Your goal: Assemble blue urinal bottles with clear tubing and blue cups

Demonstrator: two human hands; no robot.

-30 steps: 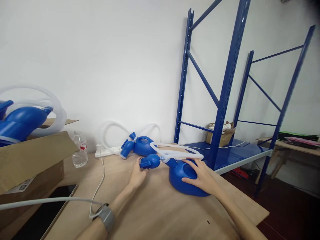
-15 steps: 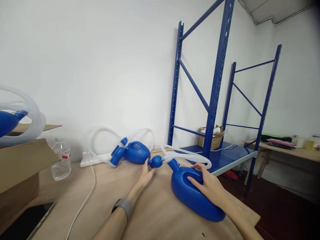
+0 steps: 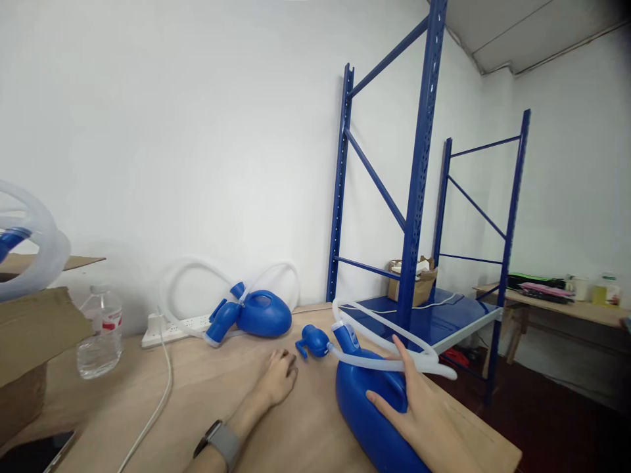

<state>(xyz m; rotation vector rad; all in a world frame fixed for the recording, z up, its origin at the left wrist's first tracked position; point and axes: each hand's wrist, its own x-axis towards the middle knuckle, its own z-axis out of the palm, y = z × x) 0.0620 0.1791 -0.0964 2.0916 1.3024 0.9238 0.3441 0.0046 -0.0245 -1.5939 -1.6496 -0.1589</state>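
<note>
A: Where to look for the blue jug?

B: Between five and six o'clock on the bench, cut off at the bottom, neck pointing roughly to twelve.

A: And the hands?

B: Right hand at about five, over the jug's handle, thumb and forefinger spread wide, remaining fingers hidden; impossible to tell whether gripping. Left hand near half past six, loosely curled on the bench, nothing showing in its grasp, palm out of sight. Near its knuckles, at six, the blue cup.

A: Heavy?

B: Probably light, judging by the look of hollow moulded plastic. No seeing inside, though, so test the weight first.

A: Slippery or fragile?

B: Likely a little slippery, given such smooth rounded walls. Stiff, and unlikely to crack from a knock. Soft only along the white hose, apt to flop about and drag the cup along.

A: Best place to take hold?

B: By the handle, fingers through the opening. Steady the neck with the free hand, and avoid lifting by the hose.
</note>
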